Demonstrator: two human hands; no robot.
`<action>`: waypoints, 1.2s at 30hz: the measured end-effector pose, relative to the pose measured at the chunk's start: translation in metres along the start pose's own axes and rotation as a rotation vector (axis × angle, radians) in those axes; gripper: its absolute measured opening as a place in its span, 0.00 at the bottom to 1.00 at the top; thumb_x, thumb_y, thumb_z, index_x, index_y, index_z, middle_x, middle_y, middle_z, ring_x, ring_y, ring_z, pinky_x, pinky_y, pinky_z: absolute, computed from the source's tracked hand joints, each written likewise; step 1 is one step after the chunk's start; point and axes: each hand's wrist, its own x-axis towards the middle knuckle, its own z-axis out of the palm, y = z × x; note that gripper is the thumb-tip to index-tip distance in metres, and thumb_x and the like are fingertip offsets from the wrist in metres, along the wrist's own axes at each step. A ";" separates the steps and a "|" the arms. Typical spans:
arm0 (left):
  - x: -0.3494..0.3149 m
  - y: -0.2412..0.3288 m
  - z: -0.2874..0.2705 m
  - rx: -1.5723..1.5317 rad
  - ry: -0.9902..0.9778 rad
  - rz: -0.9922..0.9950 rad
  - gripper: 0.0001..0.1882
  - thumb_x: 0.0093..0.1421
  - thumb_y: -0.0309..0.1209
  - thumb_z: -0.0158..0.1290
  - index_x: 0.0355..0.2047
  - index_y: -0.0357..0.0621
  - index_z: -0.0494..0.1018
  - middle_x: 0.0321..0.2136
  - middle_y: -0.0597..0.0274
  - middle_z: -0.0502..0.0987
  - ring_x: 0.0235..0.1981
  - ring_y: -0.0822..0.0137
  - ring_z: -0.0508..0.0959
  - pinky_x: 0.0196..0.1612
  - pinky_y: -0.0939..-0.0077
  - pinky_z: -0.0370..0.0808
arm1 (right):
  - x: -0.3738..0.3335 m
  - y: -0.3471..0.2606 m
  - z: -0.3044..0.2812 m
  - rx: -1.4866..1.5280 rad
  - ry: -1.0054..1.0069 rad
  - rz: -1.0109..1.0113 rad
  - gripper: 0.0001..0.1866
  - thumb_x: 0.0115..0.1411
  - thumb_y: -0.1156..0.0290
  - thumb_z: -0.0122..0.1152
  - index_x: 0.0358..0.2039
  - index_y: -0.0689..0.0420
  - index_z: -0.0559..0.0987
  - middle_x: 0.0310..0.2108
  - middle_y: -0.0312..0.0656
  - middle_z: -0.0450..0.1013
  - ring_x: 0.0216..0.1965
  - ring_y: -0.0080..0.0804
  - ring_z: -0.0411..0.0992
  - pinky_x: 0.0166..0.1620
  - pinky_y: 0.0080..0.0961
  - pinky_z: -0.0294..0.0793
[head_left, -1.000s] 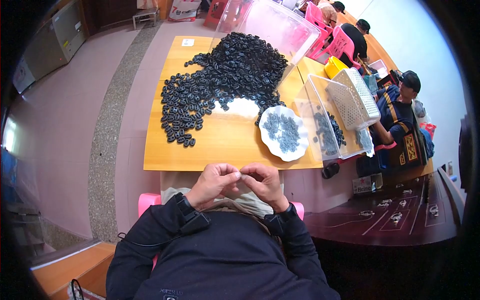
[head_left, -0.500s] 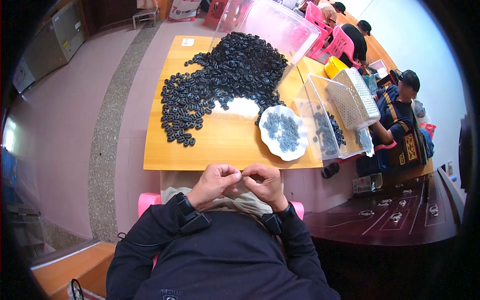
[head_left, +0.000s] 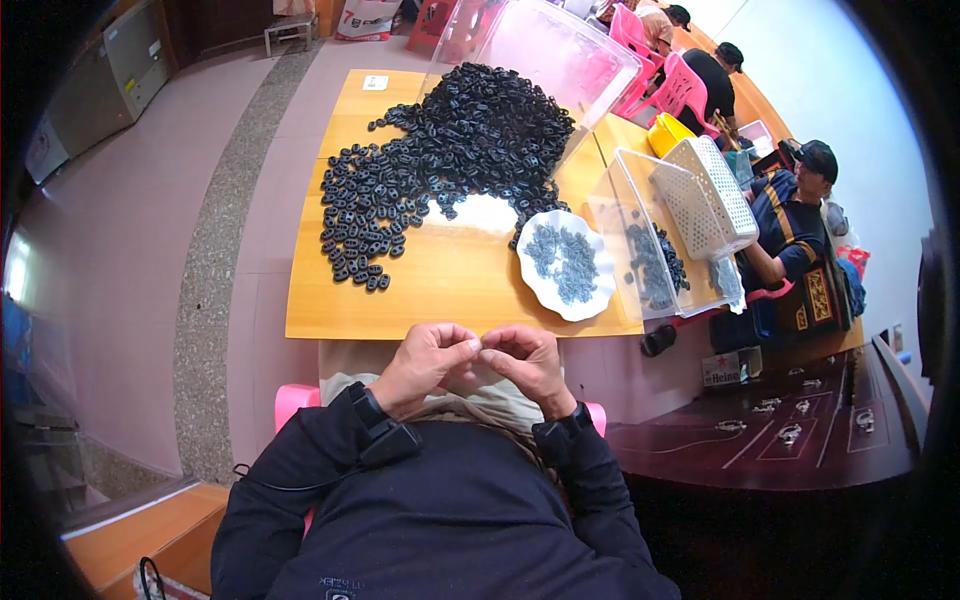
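My left hand point(head_left: 428, 366) and my right hand point(head_left: 530, 368) meet over my lap, just short of the table's near edge. Both are pinched, thumbs against forefingers, with fingertips almost touching. Whatever lies between them is too small or hidden to make out. Beyond them a big heap of small black oval parts with two holes point(head_left: 490, 130) covers the back of the wooden table point(head_left: 440, 300), thinning toward the left. A white scalloped plate point(head_left: 598, 300) to the right of the heap holds many small grey, translucent pieces point(head_left: 562, 262).
Right of the plate, a clear plastic box point(head_left: 625, 175) holds black parts, with a white perforated basket point(head_left: 710, 200) over it. A large clear bin point(head_left: 560, 50) lies behind the heap. At the right, a person point(head_left: 790, 225) sits near a yellow bowl point(head_left: 667, 135). A dark panel point(head_left: 760, 430) fills the lower right.
My hands stay pinched together, shifting only slightly upward; the right fingers look a little more extended. The heap and plate look unchanged. The person at the right has turned the head.
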 end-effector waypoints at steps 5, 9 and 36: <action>-0.003 0.006 0.005 -0.032 -0.009 -0.035 0.10 0.63 0.34 0.54 0.38 0.41 0.75 0.27 0.69 0.76 0.24 0.77 0.76 0.27 0.82 0.76 | 0.002 -0.001 -0.012 -0.174 0.000 -0.047 0.05 0.56 0.83 0.58 0.34 0.66 0.78 0.31 0.37 0.76 0.33 0.19 0.73 0.36 0.14 0.73; -0.002 0.003 0.005 -0.109 -0.002 -0.018 0.10 0.64 0.33 0.53 0.39 0.40 0.75 0.26 0.68 0.76 0.24 0.77 0.76 0.29 0.82 0.76 | 0.026 -0.016 -0.051 -0.601 0.251 -0.336 0.04 0.54 0.81 0.59 0.31 0.61 0.78 0.28 0.40 0.75 0.29 0.24 0.73 0.30 0.19 0.73; 0.000 0.001 0.001 -0.215 0.084 0.024 0.10 0.60 0.22 0.54 0.42 0.35 0.72 0.32 0.59 0.78 0.29 0.71 0.79 0.34 0.79 0.80 | 0.064 -0.019 -0.112 -1.296 0.221 -0.255 0.04 0.53 0.74 0.59 0.29 0.59 0.79 0.29 0.48 0.74 0.34 0.49 0.73 0.37 0.37 0.72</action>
